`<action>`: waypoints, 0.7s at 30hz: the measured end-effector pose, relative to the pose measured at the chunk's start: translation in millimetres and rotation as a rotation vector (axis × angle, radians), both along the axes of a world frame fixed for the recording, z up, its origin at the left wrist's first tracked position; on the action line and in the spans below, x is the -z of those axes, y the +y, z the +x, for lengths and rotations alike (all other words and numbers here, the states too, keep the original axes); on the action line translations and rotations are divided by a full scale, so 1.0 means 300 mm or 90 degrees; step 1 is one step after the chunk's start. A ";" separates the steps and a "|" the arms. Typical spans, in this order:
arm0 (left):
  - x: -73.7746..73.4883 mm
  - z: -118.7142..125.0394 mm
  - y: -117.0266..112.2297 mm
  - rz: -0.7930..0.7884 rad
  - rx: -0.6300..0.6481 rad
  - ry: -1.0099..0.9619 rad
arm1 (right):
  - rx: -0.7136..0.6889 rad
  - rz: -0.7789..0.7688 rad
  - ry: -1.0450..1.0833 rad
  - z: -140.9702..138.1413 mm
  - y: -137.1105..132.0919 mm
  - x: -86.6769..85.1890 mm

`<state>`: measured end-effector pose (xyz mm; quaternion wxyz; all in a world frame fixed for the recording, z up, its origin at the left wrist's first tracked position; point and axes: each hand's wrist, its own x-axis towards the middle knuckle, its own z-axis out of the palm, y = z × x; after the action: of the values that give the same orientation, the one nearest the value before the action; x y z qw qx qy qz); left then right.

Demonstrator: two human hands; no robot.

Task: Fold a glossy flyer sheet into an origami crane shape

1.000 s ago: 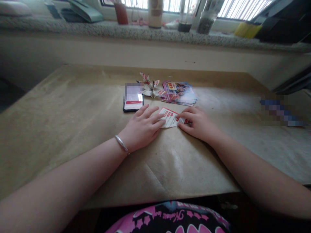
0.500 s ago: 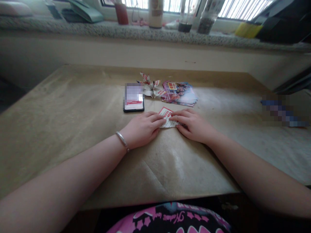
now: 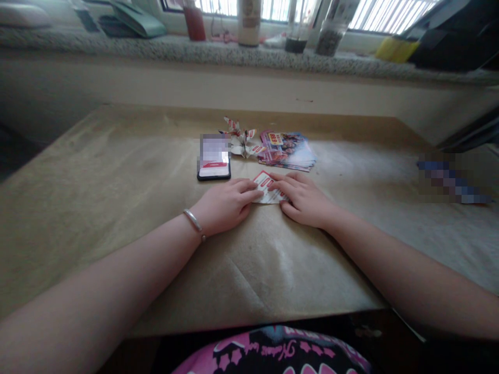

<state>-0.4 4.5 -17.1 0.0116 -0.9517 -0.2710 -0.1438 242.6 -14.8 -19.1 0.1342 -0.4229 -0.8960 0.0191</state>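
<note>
A small folded piece of white paper [image 3: 267,195] with red print lies on the table between my two hands. My left hand [image 3: 227,204], a silver bangle at its wrist, grips the paper's left corner; its fingers are close together. On the right side, my right hand [image 3: 306,199] has its fingers over the paper's top face and its thumb at the lower right edge, partly hiding that side. Just beyond stand folded paper figures [image 3: 245,144], of similar white and red printed paper. A stack of colourful printed leaflets [image 3: 290,150] lies to their right.
A phone [image 3: 214,169] with its screen lit lies beyond my left hand. At the far right of the table [image 3: 117,197] is a blurred blue and purple item [image 3: 452,182]. Bottles and jars [image 3: 249,23] stand on the stone windowsill [image 3: 218,54] behind.
Both hands and the paper have shifted very slightly left. My right fingers have slid a little left across the paper's upper side.
</note>
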 end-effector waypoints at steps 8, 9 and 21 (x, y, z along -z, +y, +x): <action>-0.001 0.003 -0.001 0.012 0.002 0.009 | 0.010 0.005 -0.010 -0.011 0.005 -0.004; -0.003 0.005 -0.002 0.023 0.003 0.010 | 0.011 0.005 -0.011 -0.011 0.006 -0.004; -0.023 0.016 -0.006 0.054 0.080 0.044 | 0.013 0.001 -0.001 -0.004 0.008 0.000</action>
<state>4.6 2.7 -10.3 0.0522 -0.9699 -0.2037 -0.1226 241.6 -12.3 -19.2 0.1340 -0.4320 -0.8917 0.0166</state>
